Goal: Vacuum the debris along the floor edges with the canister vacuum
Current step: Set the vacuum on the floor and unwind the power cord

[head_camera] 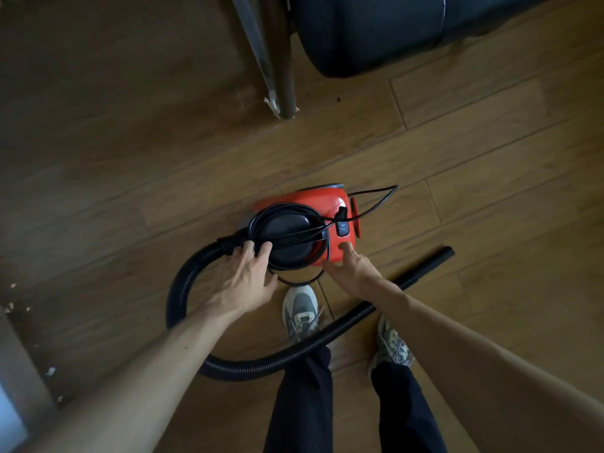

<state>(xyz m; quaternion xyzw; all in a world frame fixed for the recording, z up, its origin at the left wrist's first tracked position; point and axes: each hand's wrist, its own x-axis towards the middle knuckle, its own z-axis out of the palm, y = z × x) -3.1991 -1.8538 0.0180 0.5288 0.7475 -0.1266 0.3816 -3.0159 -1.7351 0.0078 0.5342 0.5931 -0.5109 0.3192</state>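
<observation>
Both forearms reach down over my sneakers to the red canister vacuum (322, 204), which sits on the wood floor (490, 165) just ahead of my feet. My left hand (243, 277) is spread open, fingertips on the black cord (284, 220) coiled round the lid, near the hose (183, 286) joint. My right hand (354, 266) rests loose-fingered on the red body, gripping nothing.

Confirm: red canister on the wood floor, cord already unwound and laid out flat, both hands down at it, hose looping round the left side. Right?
Not quite. The cord is not unwound: the head view shows it coiled on top of the red canister. The rest holds: the left hand and right hand are down at it, and the hose loops round the left side on the wood floor.
</observation>
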